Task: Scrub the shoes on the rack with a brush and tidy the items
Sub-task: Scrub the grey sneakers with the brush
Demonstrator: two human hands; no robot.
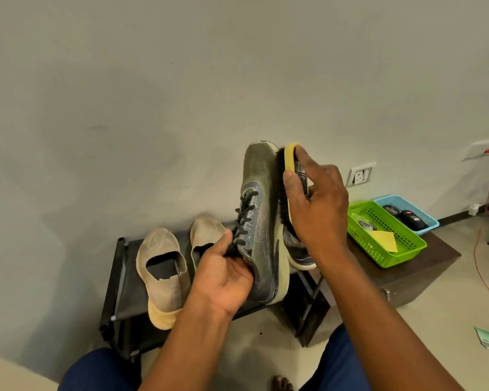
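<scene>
Above the rack (119, 277), my left hand (223, 280) grips the sneaker (261, 221); my right hand (316, 198) clamps the brush (290, 165). I should keep bristles flat along the sole edge, stroking firmly.

Grey-green laced sneaker (261, 221) held toe-up; yellow-backed black-bristle brush (287, 176) against its sole edge.

A single head-worn wide-angle camera supplies the only view. It looks forward and down from above the person's lap toward the wall (181, 80) and the low shoe rack (119, 277) standing against it. Both forearms enter from the bottom edge, and the hands sit close to the lens at mid-frame. The rack occupies the lower centre; the floor (449, 320) shows at lower right. Straight edges bow near the frame borders.
</scene>
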